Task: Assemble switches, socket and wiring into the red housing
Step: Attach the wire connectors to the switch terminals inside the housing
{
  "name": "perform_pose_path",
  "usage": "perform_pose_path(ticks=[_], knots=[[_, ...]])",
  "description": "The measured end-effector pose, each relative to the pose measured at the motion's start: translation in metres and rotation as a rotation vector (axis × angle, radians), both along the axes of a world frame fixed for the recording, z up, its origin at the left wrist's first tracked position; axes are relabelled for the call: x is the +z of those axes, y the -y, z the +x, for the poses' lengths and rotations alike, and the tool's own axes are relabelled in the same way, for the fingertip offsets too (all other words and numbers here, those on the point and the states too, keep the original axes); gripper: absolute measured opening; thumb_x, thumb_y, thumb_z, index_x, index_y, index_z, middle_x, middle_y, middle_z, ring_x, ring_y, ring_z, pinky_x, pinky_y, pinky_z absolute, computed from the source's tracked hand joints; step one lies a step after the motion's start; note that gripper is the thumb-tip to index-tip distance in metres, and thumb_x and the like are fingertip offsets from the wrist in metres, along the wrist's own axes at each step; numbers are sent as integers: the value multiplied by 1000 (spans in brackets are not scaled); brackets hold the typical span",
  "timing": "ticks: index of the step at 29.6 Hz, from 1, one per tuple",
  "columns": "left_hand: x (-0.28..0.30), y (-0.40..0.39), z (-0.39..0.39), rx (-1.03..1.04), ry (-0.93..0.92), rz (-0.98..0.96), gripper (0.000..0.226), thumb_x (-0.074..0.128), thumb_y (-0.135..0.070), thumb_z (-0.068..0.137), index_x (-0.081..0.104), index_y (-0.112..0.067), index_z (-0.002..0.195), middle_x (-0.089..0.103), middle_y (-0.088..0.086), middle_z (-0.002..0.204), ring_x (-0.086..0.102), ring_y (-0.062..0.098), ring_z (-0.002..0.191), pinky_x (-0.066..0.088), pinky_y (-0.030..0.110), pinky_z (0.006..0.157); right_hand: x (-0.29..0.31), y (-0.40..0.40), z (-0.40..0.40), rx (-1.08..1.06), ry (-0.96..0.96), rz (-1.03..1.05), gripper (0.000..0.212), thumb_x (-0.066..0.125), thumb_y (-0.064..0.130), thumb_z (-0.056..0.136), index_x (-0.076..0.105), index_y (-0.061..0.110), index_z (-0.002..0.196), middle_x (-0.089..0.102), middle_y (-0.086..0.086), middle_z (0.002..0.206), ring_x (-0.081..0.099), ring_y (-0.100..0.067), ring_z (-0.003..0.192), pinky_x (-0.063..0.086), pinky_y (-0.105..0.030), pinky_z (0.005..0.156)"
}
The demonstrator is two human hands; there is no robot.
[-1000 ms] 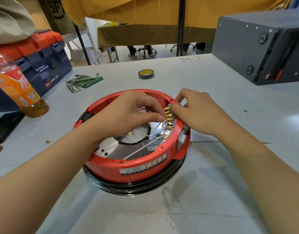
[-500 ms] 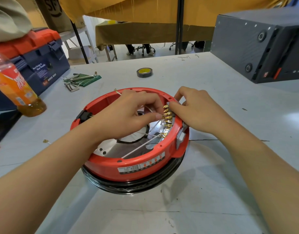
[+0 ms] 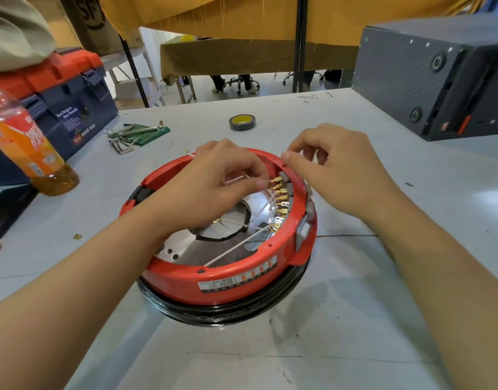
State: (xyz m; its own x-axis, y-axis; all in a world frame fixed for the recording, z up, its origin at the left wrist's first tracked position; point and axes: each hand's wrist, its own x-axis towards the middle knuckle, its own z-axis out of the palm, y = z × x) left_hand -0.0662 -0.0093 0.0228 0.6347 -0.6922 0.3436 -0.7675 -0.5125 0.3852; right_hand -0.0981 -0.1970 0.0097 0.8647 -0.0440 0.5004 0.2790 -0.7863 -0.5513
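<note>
The round red housing (image 3: 186, 274) sits on a black ring base (image 3: 222, 315) in the middle of the table. A row of brass terminals (image 3: 280, 199) lines its inner right wall, with thin white wires (image 3: 231, 250) running from them across the silver floor. Grey switches (image 3: 302, 233) are set in the outer right wall. My left hand (image 3: 214, 190) reaches inside and pinches a white wire's end at the top terminal. My right hand (image 3: 337, 170) hovers over the far right rim, thumb and forefinger pinching what looks like a thin white wire.
An orange drink bottle (image 3: 31, 156) and a blue-and-red toolbox (image 3: 73, 108) stand at the left. Hex keys (image 3: 129, 136) and a roll of tape (image 3: 241, 122) lie beyond the housing. A dark grey box (image 3: 439, 80) fills the back right.
My right hand has lifted off the terminal row and moved up over the far rim. My left hand stays at the top terminals.
</note>
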Motion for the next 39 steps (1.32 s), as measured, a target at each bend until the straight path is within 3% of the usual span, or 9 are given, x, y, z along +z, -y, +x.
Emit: perform_pose_path(ticks=[2, 6, 11, 13, 17, 22, 29, 39], knots=[[-1, 0, 1, 22, -79, -71, 11, 63, -24, 88, 65, -32, 81, 60, -25, 78, 51, 7, 85, 39, 23, 80, 5, -2, -4, 152, -39, 113, 13, 62, 27, 85, 69, 18, 79, 60, 8, 74, 50, -6, 66, 38, -12, 59], [-2, 0, 1, 38, -220, -165, 5, 64, -27, 86, 68, -27, 83, 66, -9, 76, 61, 7, 72, 49, 24, 69, 3, -10, -7, 264, -156, 94, 12, 64, 23, 84, 65, 20, 72, 60, 8, 71, 52, -9, 71, 39, -14, 61], [0, -1, 1, 25, -262, -212, 7, 65, -19, 86, 70, -24, 83, 70, -12, 78, 64, 2, 74, 48, 13, 71, 3, -9, -6, 268, -213, 181, 15, 62, 23, 86, 64, 23, 72, 59, 10, 68, 53, -2, 66, 42, -14, 60], [0, -1, 0, 33, -219, -207, 10, 67, -16, 84, 69, -26, 83, 70, -11, 80, 63, -1, 79, 45, 9, 74, 2, -10, -5, 241, -230, 224, 15, 61, 23, 87, 66, 21, 73, 59, 9, 68, 52, -1, 63, 43, -15, 59], [-1, 1, -2, 64, -34, -161, 11, 68, -15, 83, 68, -26, 83, 66, -14, 83, 60, -3, 80, 41, 7, 73, 0, -12, -3, 199, -267, 334, 16, 60, 22, 87, 67, 14, 75, 61, 3, 68, 56, -12, 67, 49, -31, 65], [1, 2, -2, 56, 86, -86, 5, 67, -12, 84, 72, -15, 85, 63, -1, 89, 58, 7, 81, 43, 16, 74, 1, -12, -4, 226, -264, 251, 18, 59, 21, 87, 62, 23, 69, 56, 10, 63, 49, -2, 62, 42, -19, 64], [1, 3, -5, 68, 168, -65, 6, 67, -13, 84, 73, -13, 87, 59, 5, 79, 55, 15, 73, 41, 26, 67, 3, -13, -5, 186, -302, 235, 22, 58, 24, 87, 59, 23, 65, 55, 8, 65, 53, -15, 77, 38, -43, 95], [0, 6, -5, 133, 235, -69, 6, 68, -15, 84, 73, -12, 82, 59, 1, 71, 49, 11, 64, 32, 13, 63, -5, -16, 3, 106, -329, 350, 32, 56, 23, 84, 53, 24, 52, 50, 14, 46, 46, -19, 74, 37, -42, 85]])
